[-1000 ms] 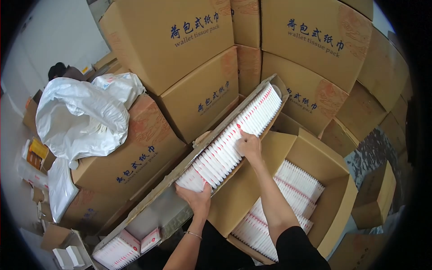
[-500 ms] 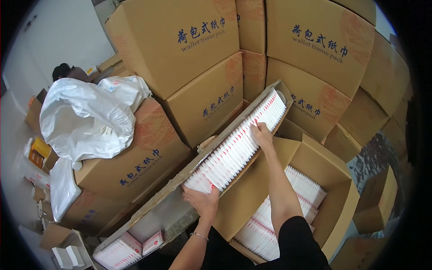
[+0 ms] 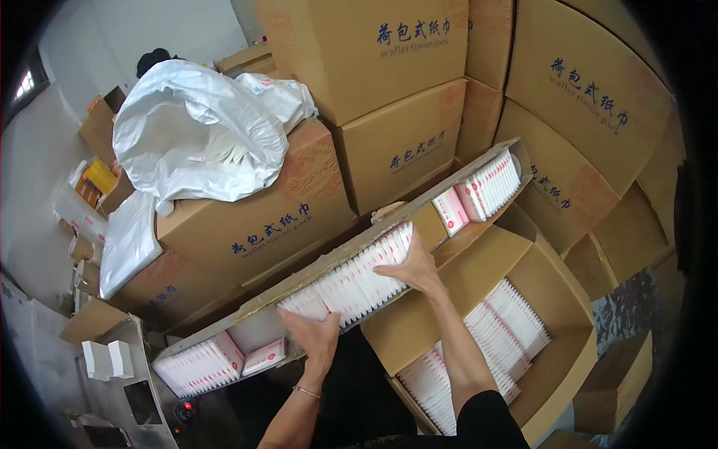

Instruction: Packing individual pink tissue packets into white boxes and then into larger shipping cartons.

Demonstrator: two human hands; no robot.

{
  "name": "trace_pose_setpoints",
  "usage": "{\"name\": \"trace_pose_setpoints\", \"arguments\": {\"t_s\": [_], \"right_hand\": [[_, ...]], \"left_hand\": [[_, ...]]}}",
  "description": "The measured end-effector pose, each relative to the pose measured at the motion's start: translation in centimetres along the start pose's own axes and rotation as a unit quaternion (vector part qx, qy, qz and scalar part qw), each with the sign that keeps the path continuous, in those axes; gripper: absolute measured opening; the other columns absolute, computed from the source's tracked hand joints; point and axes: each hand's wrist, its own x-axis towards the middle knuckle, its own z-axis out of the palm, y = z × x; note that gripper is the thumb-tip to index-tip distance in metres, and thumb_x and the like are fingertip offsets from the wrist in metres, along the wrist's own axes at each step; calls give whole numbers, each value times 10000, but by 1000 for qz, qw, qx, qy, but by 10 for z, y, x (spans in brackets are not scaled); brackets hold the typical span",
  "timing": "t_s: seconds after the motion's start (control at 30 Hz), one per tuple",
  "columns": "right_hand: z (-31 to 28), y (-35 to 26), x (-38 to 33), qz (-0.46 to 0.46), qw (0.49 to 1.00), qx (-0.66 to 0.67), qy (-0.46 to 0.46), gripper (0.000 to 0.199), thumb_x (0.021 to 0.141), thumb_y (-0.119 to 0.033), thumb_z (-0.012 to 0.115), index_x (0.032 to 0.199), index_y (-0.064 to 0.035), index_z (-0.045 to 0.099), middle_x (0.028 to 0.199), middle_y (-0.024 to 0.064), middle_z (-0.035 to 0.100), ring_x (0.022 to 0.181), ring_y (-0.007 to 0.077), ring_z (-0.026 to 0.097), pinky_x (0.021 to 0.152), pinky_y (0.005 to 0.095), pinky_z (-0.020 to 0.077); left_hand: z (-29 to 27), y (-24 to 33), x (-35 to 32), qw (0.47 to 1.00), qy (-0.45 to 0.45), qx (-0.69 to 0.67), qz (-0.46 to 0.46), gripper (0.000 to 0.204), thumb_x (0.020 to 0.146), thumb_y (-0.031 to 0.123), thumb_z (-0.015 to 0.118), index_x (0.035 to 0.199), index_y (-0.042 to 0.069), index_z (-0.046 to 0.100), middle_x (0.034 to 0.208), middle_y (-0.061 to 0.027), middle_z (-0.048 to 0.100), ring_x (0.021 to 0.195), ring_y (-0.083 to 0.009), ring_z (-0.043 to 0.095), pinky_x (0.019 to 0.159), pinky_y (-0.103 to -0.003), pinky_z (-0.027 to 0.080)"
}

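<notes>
Hands clamp a row of white tissue packs point(image 3: 348, 280) end to end inside the long cardboard trough point(image 3: 419, 217), which runs slantwise across the stacked cartons. Left hand point(image 3: 315, 337) presses flat against the row's lower end, fingers spread and curled around the last pack; right hand point(image 3: 411, 268) pushes on the upper end, fingers extended and closed together over the top edge. So the row is squeezed between two palms, sitting in the middle stretch of the trough.

Count the groups in that trough: three. One pressed row in the middle, a second bunch point(image 3: 490, 183) at the far upper end with two packs tipped face-up beside it, a third bunch point(image 3: 198, 363) at the near lower end with one loose pack lying flat.

Just below the trough sits an open carton point(image 3: 553, 299), two rows of packs visible inside, the nearer row partly hidden by the right forearm. Above the trough, a crumpled white plastic bag point(image 3: 198, 135) lies on a closed carton point(image 3: 269, 224). Single packs are too tightly pressed to count.
</notes>
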Motion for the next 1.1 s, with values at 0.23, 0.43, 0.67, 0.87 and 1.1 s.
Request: {"name": "trace_pose_setpoints", "arguments": {"t_s": [0.23,0.43,0.67,0.87,1.1], "right_hand": [[-7,11,-30,25,996,32,74,1204,553,-530,905,1481,-3,346,1421,250,504,1330,393,491,1101,434,401],[-98,40,-150,44,943,202,262,938,607,-150,952,1364,42,433,1236,139,603,1141,235,595,1000,366,500],[-140,219,-339,171,777,254,550,739,842,-78,715,1475,15,346,1326,155,565,1216,261,547,1078,394,416],[-108,277,-367,302,832,-7,466,771,826,-191,811,1415,76,392,1304,185,582,1179,235,575,1041,357,448],[-117,250,-298,567,690,-369,259,981,795,-581,748,1441,68,399,1463,356,398,1352,477,411,1080,537,399]], "left_hand": [[-13,9,-19,996,-24,-66,49,950,629,109,764,1408,-118,270,1328,-290,433,1265,-415,435,1129,-431,308],[-11,94,-52,961,-112,-36,252,963,659,107,782,1450,-109,278,1368,-271,450,1241,-397,477,1120,-473,324],[140,180,-179,847,-347,-16,403,1164,594,184,814,1530,-84,176,1378,-313,420,1144,-456,498,982,-522,419],[268,113,-189,758,-564,65,322,1217,717,283,790,1564,-23,-30,1473,-361,296,1328,-499,377,1149,-521,303],[277,85,-240,736,-397,298,460,618,933,278,583,1448,-37,450,1500,-267,404,1380,-421,393,1162,-506,308]]}}
